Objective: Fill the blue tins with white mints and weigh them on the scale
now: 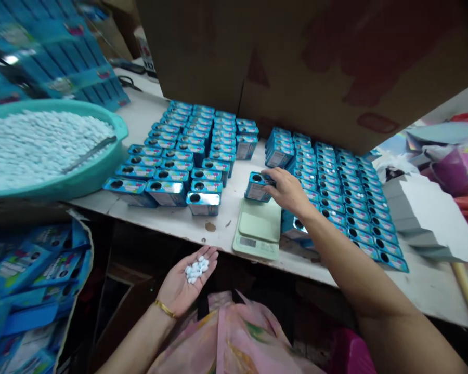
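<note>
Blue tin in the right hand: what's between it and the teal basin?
Head view: rows of standing blue tins come after the teal basin, then a strip of white tabletop before the held tin.

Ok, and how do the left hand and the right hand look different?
The left hand is palm up, cupping white pieces; the right hand is palm down, gripping a blue box. The left hand has a gold bracelet at its wrist; the right hand shows none. Both hands are gloveless and holding something.
</note>
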Available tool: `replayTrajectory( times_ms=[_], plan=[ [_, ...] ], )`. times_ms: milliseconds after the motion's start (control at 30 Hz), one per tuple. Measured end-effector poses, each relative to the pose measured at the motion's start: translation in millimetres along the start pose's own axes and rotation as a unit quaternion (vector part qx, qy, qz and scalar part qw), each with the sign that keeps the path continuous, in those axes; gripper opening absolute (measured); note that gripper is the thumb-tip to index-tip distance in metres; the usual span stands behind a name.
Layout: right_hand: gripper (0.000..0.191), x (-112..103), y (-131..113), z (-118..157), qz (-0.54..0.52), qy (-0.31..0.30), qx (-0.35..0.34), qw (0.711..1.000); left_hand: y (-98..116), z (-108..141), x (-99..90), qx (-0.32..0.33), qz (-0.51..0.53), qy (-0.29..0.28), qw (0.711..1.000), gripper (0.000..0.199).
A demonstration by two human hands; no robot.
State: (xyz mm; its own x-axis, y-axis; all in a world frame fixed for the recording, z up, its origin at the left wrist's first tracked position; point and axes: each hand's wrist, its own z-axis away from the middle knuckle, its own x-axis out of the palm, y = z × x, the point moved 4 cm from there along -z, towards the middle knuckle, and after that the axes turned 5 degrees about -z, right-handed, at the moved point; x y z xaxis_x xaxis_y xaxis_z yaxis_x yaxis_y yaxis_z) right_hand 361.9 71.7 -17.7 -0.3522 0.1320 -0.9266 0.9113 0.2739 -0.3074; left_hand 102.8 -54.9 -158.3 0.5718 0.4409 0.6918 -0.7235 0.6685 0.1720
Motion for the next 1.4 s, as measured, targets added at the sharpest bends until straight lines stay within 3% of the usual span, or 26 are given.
replayTrajectory(
  times_ms=[200, 333, 467, 567, 633, 800, 967, 1133, 1233, 1300, 1400],
  plan=[
    [0.037, 37.6, 37.6, -118.4, 0.02, 0.014, 0.059, 0.998, 22.9, 2.5, -11.9, 0.04, 0.013, 0.029, 0.999, 0.048],
    [0.039, 51.0, 47.7, -136.1, 0.039, 0.035, 0.049, 0.997, 34.1, 4.1, -19.6, 0.055, 0.024, 0.05, 0.997, 0.05],
    [0.033, 29.8, 82.7, -110.9, 0.119, 0.107, 0.121, 0.98, 35.2, 4.7, -29.0, 0.05, 0.045, 0.085, 0.994, 0.048],
    [0.032, 18.4, 110.5, -92.9, 0.17, 0.086, 0.171, 0.967, 30.8, 4.6, -29.4, 0.043, 0.034, 0.088, 0.995, 0.048],
    [0.029, 16.8, 115.8, -87.2, 0.207, 0.058, 0.154, 0.964, 27.6, 5.2, -25.7, 0.038, 0.024, 0.08, 0.996, 0.049],
    [0.023, 6.4, 82.4, -66.9, 0.26, -0.004, 0.063, 0.964, 23.1, 10.7, -16.8, 0.038, 0.012, 0.061, 0.997, 0.045],
    [0.018, -15.6, 9.3, -4.0, 0.232, -0.046, -0.063, 0.97, 10.0, 15.9, -16.1, 0.023, -0.027, 0.038, 0.999, 0.042],
    [0.014, -11.2, -45.6, 51.2, 0.163, -0.086, -0.127, 0.975, -8.4, 20.9, -9.8, 0.009, -0.053, 0.007, 0.999, 0.039],
    [0.024, -15.5, -49.8, 66.0, 0.11, -0.071, -0.118, 0.984, -15.8, 24.0, -8.2, 0.0, -0.057, 0.002, 0.998, 0.039],
    [0.035, -25.3, -41.9, 73.1, 0.072, -0.037, -0.101, 0.991, -19.4, 24.8, -8.9, -0.006, -0.056, -0.001, 0.998, 0.039],
    [0.033, -38.1, -21.9, 84.6, 0.046, 0.004, -0.067, 0.997, -23.9, 24.0, -10.5, -0.014, -0.047, -0.013, 0.999, 0.04]
  ],
)
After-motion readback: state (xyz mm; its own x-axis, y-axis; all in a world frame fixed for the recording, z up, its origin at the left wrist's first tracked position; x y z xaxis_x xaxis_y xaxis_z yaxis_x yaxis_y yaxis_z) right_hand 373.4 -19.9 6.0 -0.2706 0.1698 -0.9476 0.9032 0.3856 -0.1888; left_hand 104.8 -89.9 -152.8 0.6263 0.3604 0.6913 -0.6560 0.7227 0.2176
